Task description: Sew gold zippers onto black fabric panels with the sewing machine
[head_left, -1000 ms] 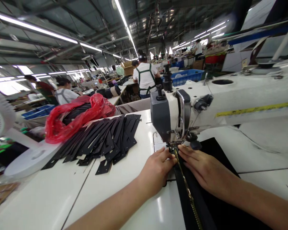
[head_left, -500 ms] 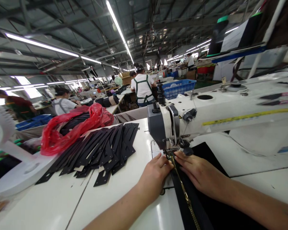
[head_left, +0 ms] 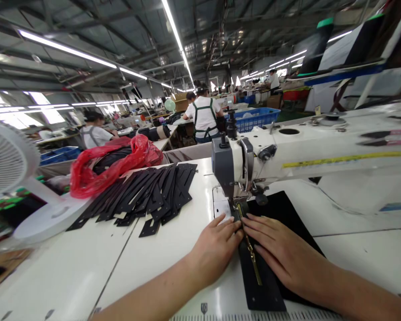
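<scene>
A gold-toothed zipper (head_left: 255, 264) runs along a black strip with small holes (head_left: 265, 296), its far end under the head of a white and grey sewing machine (head_left: 223, 162). Beneath and to the right spreads a larger black panel (head_left: 280, 203). My left hand (head_left: 215, 247) lies with fingers stretched, its tips touching the strip's left side beside the zipper. On the other side, my right hand (head_left: 282, 249) rests flat with fingers extended over the black material. Both hands are just in front of the needle area; the needle tip itself is hard to make out.
Left of the machine lies a fanned pile of black strips (head_left: 160, 191), with a red plastic bag (head_left: 87, 176) behind it. A white fan (head_left: 36, 218) stands at far left. Pink-handled snips (head_left: 387, 137) rest on the machine arm. Beyond are a blue basket (head_left: 257, 120) and seated co-workers (head_left: 203, 111).
The zipper and strip have moved away from me under the machine, so their near ends now show. My right hand has flattened more over the panel. The view has shifted slightly.
</scene>
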Tool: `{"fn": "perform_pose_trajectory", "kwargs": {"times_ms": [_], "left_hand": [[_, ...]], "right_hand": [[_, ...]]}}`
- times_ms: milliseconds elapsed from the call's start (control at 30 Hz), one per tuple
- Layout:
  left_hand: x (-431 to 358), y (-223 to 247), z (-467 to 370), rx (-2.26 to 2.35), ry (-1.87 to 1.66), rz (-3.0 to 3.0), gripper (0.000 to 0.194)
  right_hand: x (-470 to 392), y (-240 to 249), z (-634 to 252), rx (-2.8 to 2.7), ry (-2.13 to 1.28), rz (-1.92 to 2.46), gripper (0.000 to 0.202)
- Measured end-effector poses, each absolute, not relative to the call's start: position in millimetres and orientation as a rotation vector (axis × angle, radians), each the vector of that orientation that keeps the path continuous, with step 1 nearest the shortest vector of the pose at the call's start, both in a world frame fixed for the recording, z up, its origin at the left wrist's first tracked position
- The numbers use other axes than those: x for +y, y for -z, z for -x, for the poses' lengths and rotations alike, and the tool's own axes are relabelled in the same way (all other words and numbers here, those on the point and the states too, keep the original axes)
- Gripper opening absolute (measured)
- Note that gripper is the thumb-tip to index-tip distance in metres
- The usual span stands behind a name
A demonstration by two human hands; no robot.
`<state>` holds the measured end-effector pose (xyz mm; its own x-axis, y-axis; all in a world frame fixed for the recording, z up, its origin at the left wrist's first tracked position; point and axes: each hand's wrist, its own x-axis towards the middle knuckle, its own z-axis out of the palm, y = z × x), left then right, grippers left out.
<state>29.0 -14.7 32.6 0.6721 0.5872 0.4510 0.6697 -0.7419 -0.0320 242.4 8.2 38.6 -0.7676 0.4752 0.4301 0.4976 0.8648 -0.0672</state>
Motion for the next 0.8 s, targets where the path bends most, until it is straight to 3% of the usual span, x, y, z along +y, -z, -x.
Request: {"fn": "perform_pose_trajectory", "kwargs": {"times_ms": [433, 800], "left_hand": [[-21.4, -28.1, -28.9, -1.038, 0.724, 2.692, 0.024], [-40.7, -36.7, -26.5, -0.934, 0.697, 2.702, 0.026]], "right_hand": [[-4.2, -47.1, -231.8, -2.4, -0.497, 0.905, 0.012], [-55.0, -39.0, -246.6, -2.452, 0.225, 0.635, 0.031]]}}
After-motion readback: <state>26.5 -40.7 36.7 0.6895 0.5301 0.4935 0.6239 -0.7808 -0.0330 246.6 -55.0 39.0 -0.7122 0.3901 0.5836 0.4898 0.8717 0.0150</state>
